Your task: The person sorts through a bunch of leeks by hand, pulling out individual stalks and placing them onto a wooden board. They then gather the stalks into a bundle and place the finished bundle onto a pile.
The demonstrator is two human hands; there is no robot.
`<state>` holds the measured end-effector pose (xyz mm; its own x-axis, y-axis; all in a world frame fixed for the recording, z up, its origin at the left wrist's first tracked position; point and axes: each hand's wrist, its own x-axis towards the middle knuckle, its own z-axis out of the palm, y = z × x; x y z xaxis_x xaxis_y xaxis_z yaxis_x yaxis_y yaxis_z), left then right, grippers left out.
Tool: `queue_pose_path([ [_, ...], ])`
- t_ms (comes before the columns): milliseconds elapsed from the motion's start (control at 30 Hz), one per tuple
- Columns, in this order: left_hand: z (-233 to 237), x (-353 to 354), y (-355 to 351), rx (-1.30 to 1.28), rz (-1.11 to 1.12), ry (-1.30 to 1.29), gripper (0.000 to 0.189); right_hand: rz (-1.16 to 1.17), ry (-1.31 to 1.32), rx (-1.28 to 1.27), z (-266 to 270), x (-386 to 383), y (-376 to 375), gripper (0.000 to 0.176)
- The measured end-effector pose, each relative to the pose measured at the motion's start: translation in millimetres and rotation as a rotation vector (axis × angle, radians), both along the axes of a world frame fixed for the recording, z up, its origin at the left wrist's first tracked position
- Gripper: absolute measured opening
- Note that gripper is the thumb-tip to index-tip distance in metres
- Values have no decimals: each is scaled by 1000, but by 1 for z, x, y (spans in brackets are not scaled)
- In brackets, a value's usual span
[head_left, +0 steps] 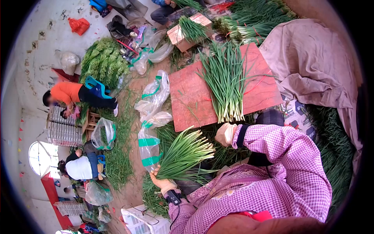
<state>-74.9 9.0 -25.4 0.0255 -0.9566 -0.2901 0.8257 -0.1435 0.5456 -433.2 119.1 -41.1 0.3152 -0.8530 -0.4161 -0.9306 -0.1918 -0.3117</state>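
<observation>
My left hand (160, 180) grips a bunch of green stalks (183, 152), whose pale root ends fan out to the upper right. A light glove covers my right hand (225, 134); it is closed, and whether anything is in it is hidden. That hand is just below the pale ends of a larger bundle of green stalks (228, 82), which lies on a red board (187, 101). A thin red tie runs beside this bundle on the board.
A clear plastic bag with green bands (150, 144) lies left of the board. Stalks cover the ground. A brown cloth (311, 58) drapes at the right. Beyond are a wooden box (185, 43), leafy greens (102, 62), a white crate (144, 222) and several people at work.
</observation>
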Motion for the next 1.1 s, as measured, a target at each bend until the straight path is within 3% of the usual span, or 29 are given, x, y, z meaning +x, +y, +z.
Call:
queue_pose_path([
  [333,-19,15,-12,-17,6,-19,30,-12,9,-43,2,-3,5,17],
  [400,-18,14,-10,-1,31,-51,29,-15,-104,-182,-9,-4,6,16],
  [567,-26,24,-13,-43,-49,-11,30,-21,-116,-173,-4,-5,7,15],
  [633,-26,23,-15,-51,-67,-10,29,-15,-28,6,9,-4,4,16],
  [833,-6,-1,1,-14,70,-164,29,-19,-39,-81,6,-4,6,15],
  [1100,-9,8,-5,-30,-62,61,31,-70,-5,-141,-2,-3,8,14],
])
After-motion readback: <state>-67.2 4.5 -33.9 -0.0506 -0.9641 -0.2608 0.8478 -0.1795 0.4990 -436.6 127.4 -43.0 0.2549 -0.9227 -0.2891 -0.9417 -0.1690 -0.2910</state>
